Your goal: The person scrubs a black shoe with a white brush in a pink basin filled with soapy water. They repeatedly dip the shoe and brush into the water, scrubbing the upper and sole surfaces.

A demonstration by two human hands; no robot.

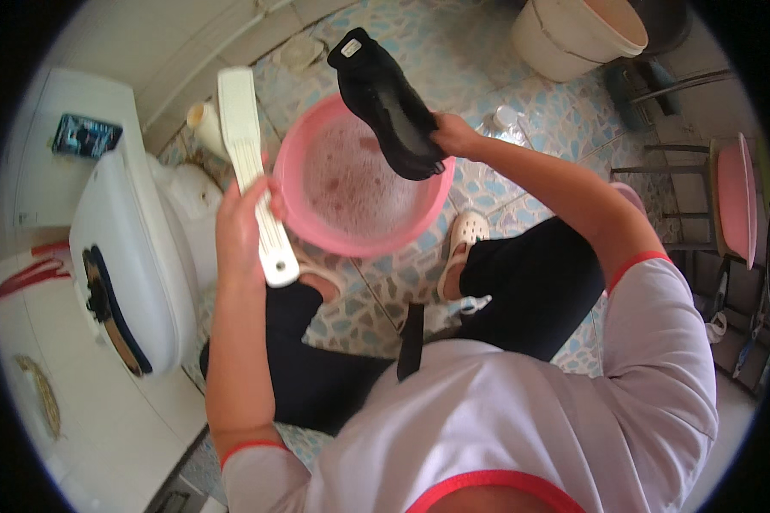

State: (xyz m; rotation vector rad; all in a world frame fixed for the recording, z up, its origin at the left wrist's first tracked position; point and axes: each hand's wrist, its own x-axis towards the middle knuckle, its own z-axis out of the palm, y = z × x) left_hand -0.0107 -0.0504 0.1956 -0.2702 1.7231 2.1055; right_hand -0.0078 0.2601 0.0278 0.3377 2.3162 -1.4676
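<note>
My left hand point(244, 211) is closed around the handle of a long white plastic scrubbing brush point(240, 122). The brush stands slantwise, left of a pink plastic basin point(287, 211), its broad head pointing away from me and its bristles out of sight. In my right hand point(455, 136) is a black fabric shoe point(385, 102) with a small white label at its far end. The shoe hangs over the basin's far right rim. Sudsy, reddish-tinted water point(359, 179) fills part of the basin on the floor.
A white toilet point(147, 269) stands at the left, with a dark-edged insole-like piece point(115, 314) on its lid. A cream bucket point(564, 38) is at the back right. A clear plastic bottle point(505, 122) lies beyond my right arm. A rack point(686, 170) stands far right.
</note>
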